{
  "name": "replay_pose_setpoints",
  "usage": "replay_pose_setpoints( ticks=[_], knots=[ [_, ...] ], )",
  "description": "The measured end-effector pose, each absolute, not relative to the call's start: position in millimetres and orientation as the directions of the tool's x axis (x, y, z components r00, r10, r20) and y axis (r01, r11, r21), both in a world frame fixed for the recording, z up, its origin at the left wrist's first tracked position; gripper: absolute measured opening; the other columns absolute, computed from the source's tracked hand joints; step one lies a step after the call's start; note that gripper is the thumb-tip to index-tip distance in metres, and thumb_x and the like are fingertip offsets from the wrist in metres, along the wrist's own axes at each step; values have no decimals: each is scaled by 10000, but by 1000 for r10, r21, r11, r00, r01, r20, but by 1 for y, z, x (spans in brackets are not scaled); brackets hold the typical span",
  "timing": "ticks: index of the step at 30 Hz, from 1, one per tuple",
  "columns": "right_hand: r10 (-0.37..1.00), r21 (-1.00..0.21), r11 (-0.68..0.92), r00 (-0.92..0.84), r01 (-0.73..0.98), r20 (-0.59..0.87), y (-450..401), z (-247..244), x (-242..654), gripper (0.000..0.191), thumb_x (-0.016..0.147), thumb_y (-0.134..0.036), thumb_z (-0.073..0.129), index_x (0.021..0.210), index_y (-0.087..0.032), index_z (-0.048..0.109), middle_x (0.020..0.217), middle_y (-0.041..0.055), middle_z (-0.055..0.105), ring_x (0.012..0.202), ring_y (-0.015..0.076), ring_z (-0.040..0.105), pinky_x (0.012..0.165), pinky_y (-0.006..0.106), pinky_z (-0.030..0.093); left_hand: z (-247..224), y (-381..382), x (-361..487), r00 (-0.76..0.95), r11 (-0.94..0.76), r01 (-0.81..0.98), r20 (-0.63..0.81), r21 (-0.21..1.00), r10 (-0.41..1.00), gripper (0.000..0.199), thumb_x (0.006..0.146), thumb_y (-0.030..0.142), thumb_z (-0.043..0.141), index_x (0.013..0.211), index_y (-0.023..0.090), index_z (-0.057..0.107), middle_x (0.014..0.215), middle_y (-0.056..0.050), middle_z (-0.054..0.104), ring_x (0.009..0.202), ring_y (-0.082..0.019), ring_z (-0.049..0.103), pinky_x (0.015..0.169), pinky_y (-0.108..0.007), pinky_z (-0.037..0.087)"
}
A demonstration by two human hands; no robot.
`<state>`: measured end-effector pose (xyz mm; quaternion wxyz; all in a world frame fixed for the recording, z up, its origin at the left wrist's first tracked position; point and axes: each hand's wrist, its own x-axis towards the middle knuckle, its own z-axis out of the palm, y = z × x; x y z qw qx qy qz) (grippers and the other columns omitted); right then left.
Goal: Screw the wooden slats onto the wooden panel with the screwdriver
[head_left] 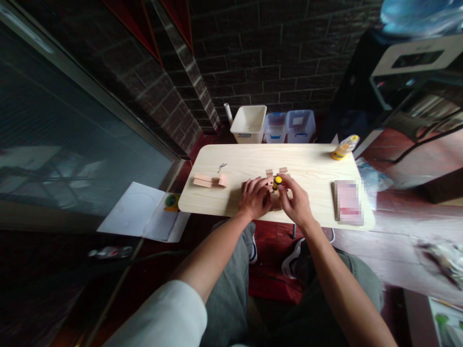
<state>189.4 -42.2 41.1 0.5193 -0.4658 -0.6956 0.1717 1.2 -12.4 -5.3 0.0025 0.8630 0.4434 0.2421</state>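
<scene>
Over the front middle of the pale wooden table [307, 164], my right hand [294, 197] is closed around a small black tool with a yellow top [278, 180]. My left hand [255, 197] rests against a wooden piece just to the left, its fingers curled over it. Parts of that wooden work [275, 201] show between and below my hands, and the rest is hidden under them. Two small wooden blocks [283, 170] show just behind my fingers. On the left of the table lies another wooden assembly [210, 180], with small dark metal pieces [222, 167] behind it.
A clear bottle with yellow ends [345, 147] stands at the back right corner. A blurred pinkish packet [349, 202] lies at the right. Behind the table stand a white bin [249, 120] and two bluish bins [300, 125]. Open white sheets [133, 209] lie beyond the left edge.
</scene>
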Motion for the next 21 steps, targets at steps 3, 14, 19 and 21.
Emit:
replay_pose_setpoints(
  ticks=[3, 14, 19, 21],
  knots=[
    [833, -730, 500, -31, 466, 552, -42, 42, 189, 350, 1070, -367, 498, 1390, -264, 596, 1288, 113, 735, 1071, 254, 740, 946, 432, 626, -5, -12, 1, 488, -603, 767, 412, 218, 770, 341, 942, 337, 608, 1279, 289, 592, 1527, -35, 590, 1488, -303, 456, 1267, -573, 310],
    [827, -717, 508, -38, 477, 561, -41, 42, 190, 328, 1052, -401, 537, 1339, -262, 613, 1171, 93, 755, 921, 226, 737, 833, 384, 631, -6, -12, 1, 485, -597, 772, 407, 217, 774, 376, 945, 336, 604, 1318, 291, 577, 1509, -52, 602, 1491, -293, 457, 1268, -562, 318],
    [817, -713, 514, -20, 477, 576, -43, 44, 189, 342, 1063, -380, 513, 1372, -264, 606, 1247, 110, 744, 1006, 242, 745, 901, 413, 629, -6, -12, 1, 487, -602, 769, 412, 217, 770, 342, 950, 347, 600, 1287, 290, 586, 1533, -37, 586, 1495, -297, 452, 1272, -570, 307],
    [818, -720, 511, -8, 469, 576, -44, 44, 188, 352, 1068, -371, 503, 1392, -269, 597, 1279, 116, 738, 1028, 248, 748, 913, 424, 631, -5, -12, 1, 488, -601, 769, 408, 218, 772, 341, 949, 345, 601, 1286, 295, 588, 1544, -30, 577, 1495, -297, 451, 1269, -572, 309]
  ],
)
